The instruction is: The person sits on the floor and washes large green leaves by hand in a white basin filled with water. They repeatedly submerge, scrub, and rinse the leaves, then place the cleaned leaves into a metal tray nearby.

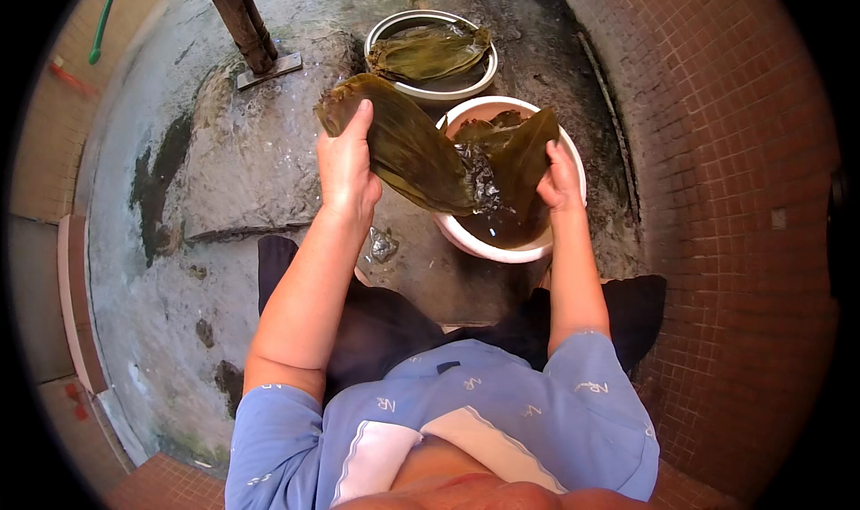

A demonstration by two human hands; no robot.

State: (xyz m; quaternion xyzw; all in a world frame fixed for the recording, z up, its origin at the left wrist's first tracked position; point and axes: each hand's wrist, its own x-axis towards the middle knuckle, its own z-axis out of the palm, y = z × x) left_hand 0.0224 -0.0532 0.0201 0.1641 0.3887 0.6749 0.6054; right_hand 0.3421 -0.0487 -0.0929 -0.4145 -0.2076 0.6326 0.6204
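Observation:
My left hand (346, 164) grips the end of a stack of wet, dark green broad leaves (410, 147), thumb on top. The stack slants down to the right, its far end over the near-left rim of a round white tub (463, 241). Brownish water (504, 231) stands in the tub, churned and splashing by the leaf tips. At the tub's right side my right hand (563, 177) holds another broad leaf (527, 154) by its edge, partly over the water. More leaves with brown ends lie behind it in the tub.
Beyond the tub, a white-rimmed basin (494, 73) holds more leaves (430, 53). A wooden post (245, 26) stands on a small board (269, 71) at the upper left. A brown tiled surface (739, 174) runs along the right. The concrete floor (248, 174) is wet and uneven.

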